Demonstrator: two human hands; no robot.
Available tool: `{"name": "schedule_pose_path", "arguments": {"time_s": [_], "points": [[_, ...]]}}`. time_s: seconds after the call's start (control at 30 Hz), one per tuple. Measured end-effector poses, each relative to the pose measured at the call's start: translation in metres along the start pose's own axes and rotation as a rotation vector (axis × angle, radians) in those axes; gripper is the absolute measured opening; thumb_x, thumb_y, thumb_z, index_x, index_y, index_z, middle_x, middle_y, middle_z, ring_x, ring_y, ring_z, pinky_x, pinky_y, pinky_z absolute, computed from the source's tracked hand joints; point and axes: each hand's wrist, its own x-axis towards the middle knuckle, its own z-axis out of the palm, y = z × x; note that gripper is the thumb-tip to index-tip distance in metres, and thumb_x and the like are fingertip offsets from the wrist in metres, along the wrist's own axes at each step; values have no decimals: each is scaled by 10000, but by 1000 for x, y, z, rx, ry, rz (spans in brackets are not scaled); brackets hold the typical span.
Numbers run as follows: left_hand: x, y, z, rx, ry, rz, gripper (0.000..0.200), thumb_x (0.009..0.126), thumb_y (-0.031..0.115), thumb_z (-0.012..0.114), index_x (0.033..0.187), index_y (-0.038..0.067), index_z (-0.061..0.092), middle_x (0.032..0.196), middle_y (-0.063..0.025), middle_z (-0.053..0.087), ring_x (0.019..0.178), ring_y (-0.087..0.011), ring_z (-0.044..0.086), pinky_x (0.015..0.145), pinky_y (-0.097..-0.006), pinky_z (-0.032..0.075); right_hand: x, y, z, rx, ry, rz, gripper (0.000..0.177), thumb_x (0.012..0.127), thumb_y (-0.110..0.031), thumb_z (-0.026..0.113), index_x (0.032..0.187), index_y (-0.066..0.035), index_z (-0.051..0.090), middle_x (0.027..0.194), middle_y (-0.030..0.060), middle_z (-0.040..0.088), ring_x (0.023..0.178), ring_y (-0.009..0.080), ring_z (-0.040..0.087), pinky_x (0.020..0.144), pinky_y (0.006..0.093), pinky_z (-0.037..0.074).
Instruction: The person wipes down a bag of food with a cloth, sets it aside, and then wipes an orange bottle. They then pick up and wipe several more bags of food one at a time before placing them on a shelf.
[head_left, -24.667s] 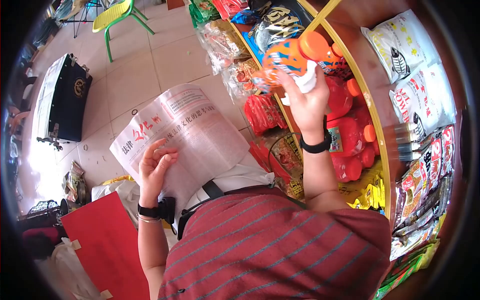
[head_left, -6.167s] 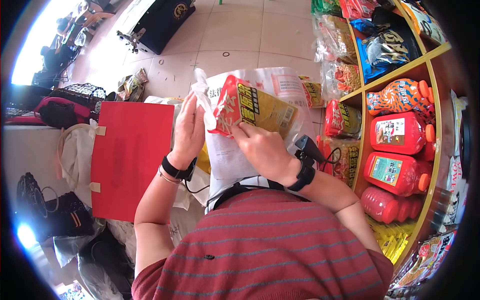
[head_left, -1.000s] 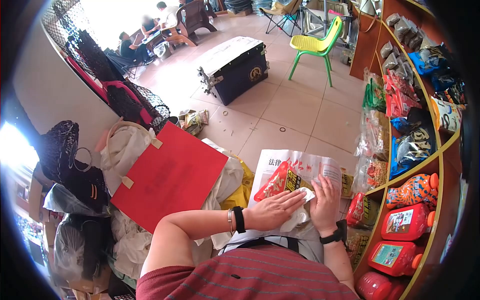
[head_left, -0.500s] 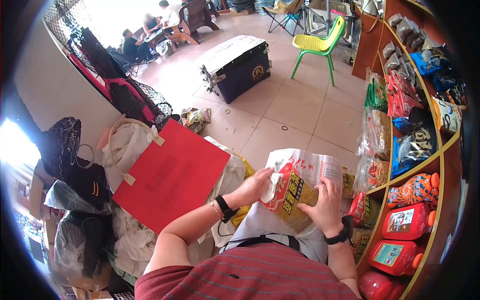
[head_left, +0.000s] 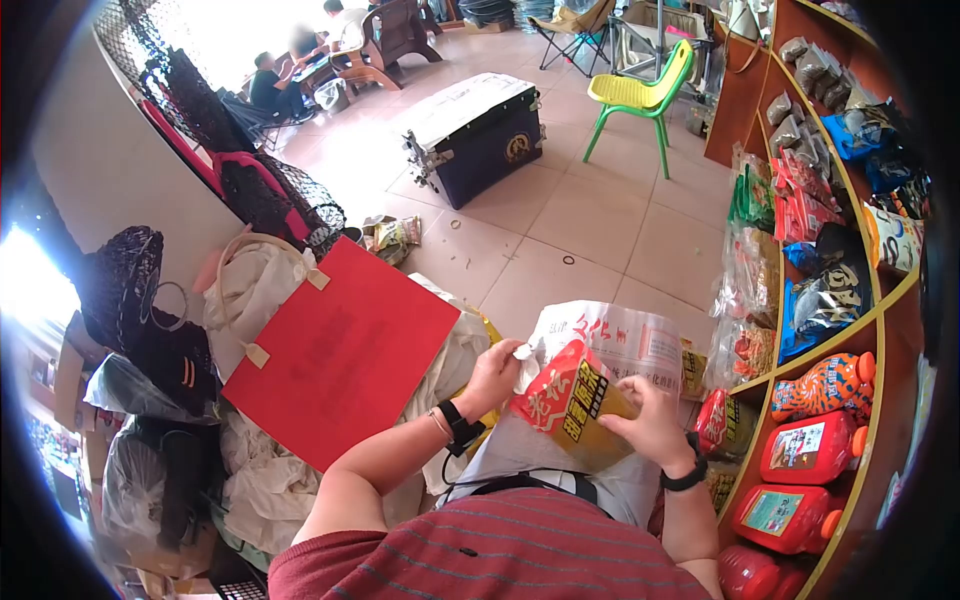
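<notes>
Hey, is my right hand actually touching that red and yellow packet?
Touching. The head view shows the right hand at the edge of the red and yellow packet, its thumb overlapping the front.

One head-worn view looks forward and down from above the lap, close in.

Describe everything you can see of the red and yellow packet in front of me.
The packet looks like glossy, flexible plastic. One end is red with large white characters; beside that, bold yellow characters stand on black, and the rest is golden-brown. It lies tilted over the newspaper on the lap. The right hand grips its right side, thumb on the front. The left hand holds a white tissue at its upper-left edge. Whether it is sealed I cannot tell.
</notes>
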Motion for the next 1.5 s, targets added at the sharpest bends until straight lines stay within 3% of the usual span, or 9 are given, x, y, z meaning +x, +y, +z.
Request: {"name": "schedule_pose_path", "arguments": {"time_s": [0.3,0.5,0.63,0.83,0.9,1.03,1.1,1.23,1.5], "points": [[6,10,-29,-70,161,-113,236,1023,38,539,1222,15,664,972,-63,702,903,-124,648,798,-287,530,-27,-110,-80,-119,322,4,351,791,1,808,1117,-25,681,937,150,706,839,305,714,746,390,550],[5,37,-22,-99,223,-31,233,1020,26,542,1223,29,658,942,-73,687,867,-125,630,783,-288,518,7,-98,-36,-736,417,-124,376,849,-11,726,1218,-80,708,942,90,626,895,305,637,795,415,535],[7,64,-24,-185,262,93,284,981,-33,537,1229,41,654,966,-88,668,892,-125,616,797,-290,509,11,-80,18,-886,205,-177,373,917,-80,625,1284,-71,692,959,86,604,907,256,646,756,380,580],[6,93,-13,-73,194,382,391,916,-116,473,1242,8,649,1094,-92,661,960,-167,613,854,-279,488,9,-52,83,-927,-35,-109,458,907,-117,621,1362,-61,614,1036,115,572,946,262,655,670,362,606],[5,102,-8,10,89,459,452,836,-136,501,1232,15,658,1176,-173,663,1066,-325,654,936,-356,511,14,-41,89,-837,-40,-88,444,923,-125,605,1358,-36,580,1080,139,554,960,296,653,677,401,608],[16,80,15,87,27,501,461,825,-142,527,1230,31,663,1160,-194,672,1092,-378,652,961,-398,520,8,-29,76,-461,-43,-114,390,889,-112,708,1255,-22,607,1164,205,576,1078,418,621,853,482,561],[20,75,13,94,59,442,488,824,-169,512,1240,36,664,1106,-195,681,1033,-352,669,929,-385,524,9,-17,53,-148,17,-218,349,907,-96,691,1237,5,638,1175,224,618,1070,403,648,912,466,553],[23,75,5,107,129,454,493,822,-162,475,1253,0,651,1236,-212,671,1129,-399,655,988,-411,524,4,14,-2,-433,371,-17,346,907,-132,724,1220,0,662,1169,205,650,1067,399,662,917,445,552],[8,79,32,588,-211,559,514,963,28,569,1462,-62,483,1575,-255,421,1500,-424,352,1249,-503,280,5,23,-7,-331,221,120,471,853,-282,828,1193,0,665,1075,189,687,963,386,687,847,439,556]]}}
